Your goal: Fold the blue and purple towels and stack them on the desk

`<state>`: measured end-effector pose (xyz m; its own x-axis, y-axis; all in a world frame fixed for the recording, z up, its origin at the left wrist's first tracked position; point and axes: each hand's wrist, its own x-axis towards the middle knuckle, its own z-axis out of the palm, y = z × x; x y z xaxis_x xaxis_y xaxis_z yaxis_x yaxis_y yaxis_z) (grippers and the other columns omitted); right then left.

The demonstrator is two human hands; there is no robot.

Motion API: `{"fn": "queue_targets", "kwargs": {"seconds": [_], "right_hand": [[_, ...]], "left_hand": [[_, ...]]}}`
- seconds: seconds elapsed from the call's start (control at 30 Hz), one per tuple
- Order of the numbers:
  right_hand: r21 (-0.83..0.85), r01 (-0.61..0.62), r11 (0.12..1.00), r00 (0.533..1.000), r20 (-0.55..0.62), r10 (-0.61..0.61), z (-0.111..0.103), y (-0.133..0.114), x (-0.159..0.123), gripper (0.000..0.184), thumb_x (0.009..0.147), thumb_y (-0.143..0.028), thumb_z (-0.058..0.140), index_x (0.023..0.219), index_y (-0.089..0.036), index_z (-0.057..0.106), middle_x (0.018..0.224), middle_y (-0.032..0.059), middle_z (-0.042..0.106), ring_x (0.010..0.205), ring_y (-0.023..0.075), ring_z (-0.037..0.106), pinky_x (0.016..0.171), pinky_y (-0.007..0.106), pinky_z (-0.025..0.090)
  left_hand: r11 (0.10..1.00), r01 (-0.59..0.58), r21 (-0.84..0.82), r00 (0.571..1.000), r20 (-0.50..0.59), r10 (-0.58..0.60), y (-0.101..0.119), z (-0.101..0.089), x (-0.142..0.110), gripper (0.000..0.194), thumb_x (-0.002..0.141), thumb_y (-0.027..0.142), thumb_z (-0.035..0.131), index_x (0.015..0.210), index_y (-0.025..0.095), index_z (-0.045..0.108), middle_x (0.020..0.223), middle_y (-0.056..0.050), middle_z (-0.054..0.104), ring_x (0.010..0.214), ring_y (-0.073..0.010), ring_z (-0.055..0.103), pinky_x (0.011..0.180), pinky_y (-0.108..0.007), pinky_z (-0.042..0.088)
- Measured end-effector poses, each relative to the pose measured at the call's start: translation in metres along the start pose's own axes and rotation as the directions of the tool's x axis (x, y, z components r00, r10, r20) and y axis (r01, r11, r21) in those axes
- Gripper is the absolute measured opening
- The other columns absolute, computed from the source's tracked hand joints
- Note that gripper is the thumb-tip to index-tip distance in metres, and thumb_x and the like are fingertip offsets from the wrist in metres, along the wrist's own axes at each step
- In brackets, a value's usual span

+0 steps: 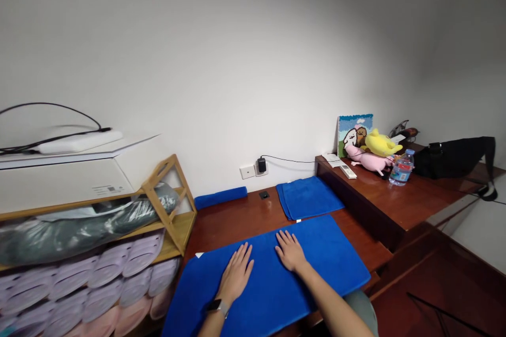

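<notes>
Blue towel (332,258) runs crosswise at frame bottom; I see left hand (236,274) and right hand (290,251) flat on it, fingers spread (right nearer far edge).

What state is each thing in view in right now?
left hand: flat, palm down on the blue towel, fingers spread
right hand: flat, palm down on the same towel
blue towel: spread flat on the wooden desk
folded blue towel: folded, lying flat beyond it
rolled blue towel: rolled, lying along the wall
water bottle: upright, capped
charger: plugged into the wall socket
</notes>
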<state>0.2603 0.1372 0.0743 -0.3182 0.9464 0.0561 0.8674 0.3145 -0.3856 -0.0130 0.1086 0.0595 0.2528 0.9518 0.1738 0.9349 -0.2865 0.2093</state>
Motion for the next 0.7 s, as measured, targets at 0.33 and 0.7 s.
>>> {"fn": "queue_targets", "kwargs": {"seconds": [0.33, 0.7], "right_hand": [[-0.178, -0.422, 0.889, 0.904, -0.014, 0.426, -0.053, 0.170, -0.034, 0.071, 0.110, -0.054, 0.018, 0.172, -0.019, 0.019, 0.177, 0.0016, 0.017, 0.165, 0.0216, 0.011, 0.133, 0.045, 0.005], [-0.043, -0.505, 0.862, 0.863, -0.046, 0.503, -0.061, 0.219, -0.039, 0.073, 0.107, -0.059, 0.028, 0.171, -0.024, 0.027, 0.177, 0.0019, 0.023, 0.164, 0.0226, 0.016, 0.132, 0.045, 0.013]], "left_hand": [[0.944, 0.278, 0.177, 0.958, 0.026, -0.287, -0.153, -0.010, -0.050, 0.075, 0.099, 0.050, 0.026, 0.162, 0.012, 0.041, 0.171, -0.014, 0.040, 0.161, -0.0295, 0.033, 0.130, -0.055, 0.029], [0.859, 0.423, 0.289, 0.901, -0.032, -0.433, -0.147, -0.041, -0.053, 0.074, 0.097, 0.047, 0.025, 0.159, 0.012, 0.046, 0.164, -0.016, 0.052, 0.155, -0.0292, 0.045, 0.125, -0.047, 0.036]]}}
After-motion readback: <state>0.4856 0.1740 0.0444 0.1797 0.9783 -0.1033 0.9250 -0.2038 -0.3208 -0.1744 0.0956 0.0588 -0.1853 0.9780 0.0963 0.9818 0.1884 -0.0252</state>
